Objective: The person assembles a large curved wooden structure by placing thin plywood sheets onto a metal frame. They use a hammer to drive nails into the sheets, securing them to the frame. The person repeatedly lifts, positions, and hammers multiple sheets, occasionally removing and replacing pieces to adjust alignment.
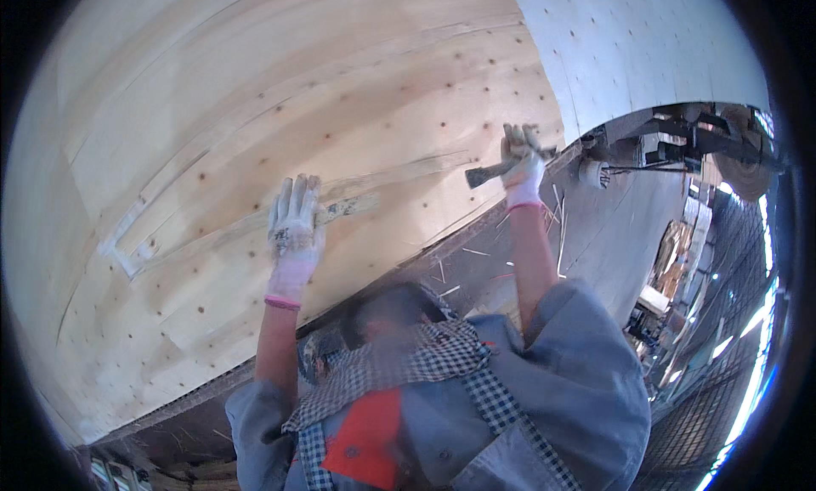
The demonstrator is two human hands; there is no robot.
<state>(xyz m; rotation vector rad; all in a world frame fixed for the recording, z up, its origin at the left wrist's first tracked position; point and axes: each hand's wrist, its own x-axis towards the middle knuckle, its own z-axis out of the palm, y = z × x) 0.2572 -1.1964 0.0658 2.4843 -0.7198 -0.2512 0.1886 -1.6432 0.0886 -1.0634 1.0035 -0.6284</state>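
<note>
My left hand, in a white glove with a pink cuff and grey smudges, lies flat on a large pale wood veneer sheet, fingers stretched out. Beside its fingers is a strip with dark smudges on the sheet. My right hand, in a similar glove, is closed round the handle of a putty knife. Its wide dark blade points left, over the sheet near its front right edge; I cannot tell whether it touches the wood. Long splits run through the veneer, and at the left a whitish bent mark surrounds one.
A paler, bluish sheet adjoins at the upper right. Below the sheet's edge, wood slivers litter a grey floor. Machine parts and a stack of wood pieces stand at the right, near a mesh wall.
</note>
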